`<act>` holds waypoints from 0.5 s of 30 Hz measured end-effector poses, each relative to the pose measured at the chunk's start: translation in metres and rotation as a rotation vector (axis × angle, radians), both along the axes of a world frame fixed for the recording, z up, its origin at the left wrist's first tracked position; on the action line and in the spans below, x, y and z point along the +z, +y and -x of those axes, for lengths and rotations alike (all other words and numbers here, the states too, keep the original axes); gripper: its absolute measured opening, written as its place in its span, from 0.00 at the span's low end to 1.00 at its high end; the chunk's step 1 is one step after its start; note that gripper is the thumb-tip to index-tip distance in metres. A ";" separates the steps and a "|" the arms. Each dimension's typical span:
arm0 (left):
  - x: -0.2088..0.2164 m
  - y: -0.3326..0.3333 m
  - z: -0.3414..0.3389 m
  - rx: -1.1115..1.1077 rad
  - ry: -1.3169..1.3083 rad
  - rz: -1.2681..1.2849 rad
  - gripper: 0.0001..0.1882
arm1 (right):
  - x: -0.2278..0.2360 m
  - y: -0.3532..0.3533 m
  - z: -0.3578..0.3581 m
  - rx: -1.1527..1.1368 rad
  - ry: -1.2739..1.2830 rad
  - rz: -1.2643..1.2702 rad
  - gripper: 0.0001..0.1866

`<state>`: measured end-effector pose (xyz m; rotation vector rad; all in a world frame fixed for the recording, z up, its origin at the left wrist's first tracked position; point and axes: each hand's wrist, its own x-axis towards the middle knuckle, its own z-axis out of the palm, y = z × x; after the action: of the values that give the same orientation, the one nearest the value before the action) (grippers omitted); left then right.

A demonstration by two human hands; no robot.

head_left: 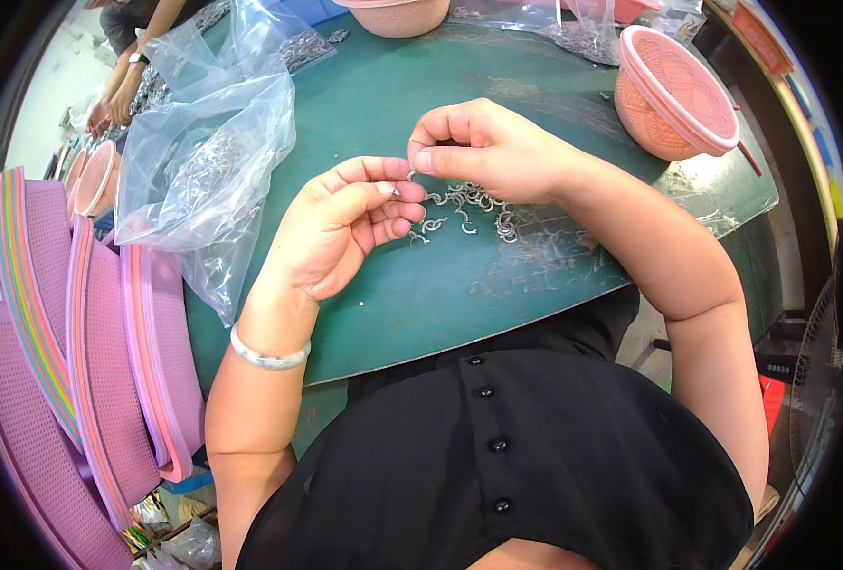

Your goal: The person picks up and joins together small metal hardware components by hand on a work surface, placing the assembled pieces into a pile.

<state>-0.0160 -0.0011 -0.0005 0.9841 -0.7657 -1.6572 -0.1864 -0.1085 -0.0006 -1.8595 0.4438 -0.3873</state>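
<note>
Over the green table my left hand (345,223) pinches a tiny metal piece (397,193) between thumb and fingers; its exact kind is too small to tell. Close beside it, my right hand (497,152) is closed at the fingertips on a small curved metal piece (411,176). The two hands' fingertips nearly meet. Below and right of them lies a loose pile of small silvery C-shaped metal pieces (478,198), with a few scattered toward my left fingers. Part of the pile is hidden behind my right hand.
A clear plastic bag of metal pieces (208,161) lies at left, near stacked purple baskets (108,380). A pink basket (673,95) stands at far right, another (397,14) at the back. More bags lie along the far edge. A co-worker's hands (113,106) are at far left.
</note>
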 end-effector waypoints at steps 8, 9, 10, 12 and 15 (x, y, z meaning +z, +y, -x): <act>-0.005 -0.001 0.003 0.064 0.023 -0.035 0.06 | -0.006 0.000 -0.002 -0.008 -0.059 -0.036 0.12; -0.005 -0.001 0.003 0.063 0.023 -0.034 0.06 | -0.006 0.000 -0.002 -0.007 -0.076 -0.061 0.12; -0.006 -0.001 0.003 0.072 0.038 -0.031 0.06 | -0.006 0.000 -0.002 -0.007 -0.093 -0.087 0.12; -0.006 -0.001 0.003 0.081 0.053 -0.030 0.05 | -0.001 0.001 -0.001 -0.001 -0.065 -0.119 0.11; -0.007 -0.001 0.003 0.091 0.079 -0.037 0.05 | 0.000 0.001 0.000 0.003 -0.041 -0.152 0.09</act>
<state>-0.0192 -0.0025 -0.0072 0.9597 -0.6307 -1.6264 -0.1860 -0.1074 -0.0011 -1.7021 0.4310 -0.3791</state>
